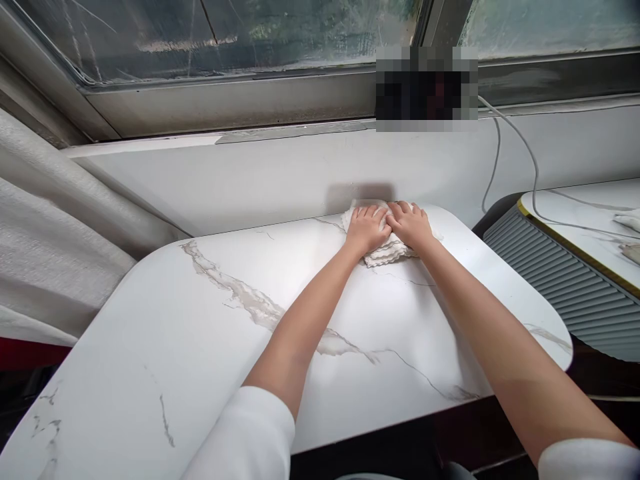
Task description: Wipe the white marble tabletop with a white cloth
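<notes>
The counter (210, 360) stretches wide leftward from its far edge, where the cloth (390, 253) lies, white, folded, scallop-edged, under left hand (369, 231) and right hand (411, 225), fingers (370, 213) slightly spread atop it

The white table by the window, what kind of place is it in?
Probably a room indoors, maybe in a home, but I can't be sure. A pale curtain hangs at one side, a big window is beyond, and there's a marble-patterned table.
</notes>
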Demonstrator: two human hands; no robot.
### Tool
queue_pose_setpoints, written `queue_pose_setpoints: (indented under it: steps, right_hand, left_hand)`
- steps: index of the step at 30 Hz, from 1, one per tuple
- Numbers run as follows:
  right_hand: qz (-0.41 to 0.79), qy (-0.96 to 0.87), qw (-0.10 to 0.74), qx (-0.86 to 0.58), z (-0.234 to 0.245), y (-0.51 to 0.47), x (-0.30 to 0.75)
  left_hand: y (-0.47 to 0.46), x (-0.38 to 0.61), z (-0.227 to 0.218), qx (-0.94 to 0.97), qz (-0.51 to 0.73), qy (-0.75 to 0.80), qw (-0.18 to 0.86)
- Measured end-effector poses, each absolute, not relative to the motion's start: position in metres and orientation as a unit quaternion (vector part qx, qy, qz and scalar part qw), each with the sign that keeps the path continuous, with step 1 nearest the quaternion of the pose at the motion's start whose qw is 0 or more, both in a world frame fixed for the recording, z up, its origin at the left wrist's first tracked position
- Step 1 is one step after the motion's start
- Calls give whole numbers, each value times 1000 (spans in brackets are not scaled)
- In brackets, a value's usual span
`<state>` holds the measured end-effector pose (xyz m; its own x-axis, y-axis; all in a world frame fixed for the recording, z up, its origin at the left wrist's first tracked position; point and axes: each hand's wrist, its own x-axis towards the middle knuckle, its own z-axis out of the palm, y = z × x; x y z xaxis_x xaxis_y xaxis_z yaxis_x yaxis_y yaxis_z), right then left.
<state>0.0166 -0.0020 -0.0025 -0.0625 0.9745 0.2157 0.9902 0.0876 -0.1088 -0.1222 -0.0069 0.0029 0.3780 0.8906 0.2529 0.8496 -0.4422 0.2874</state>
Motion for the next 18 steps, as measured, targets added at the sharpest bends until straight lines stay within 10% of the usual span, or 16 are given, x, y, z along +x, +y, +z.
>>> queue_pose_setpoints:
  steps: [18]
  right_hand:
    - [-43, -723, 144, -674, -7, 23, -18]
  left_hand:
    - [12, -150, -2, 819, 194, 539, 29]
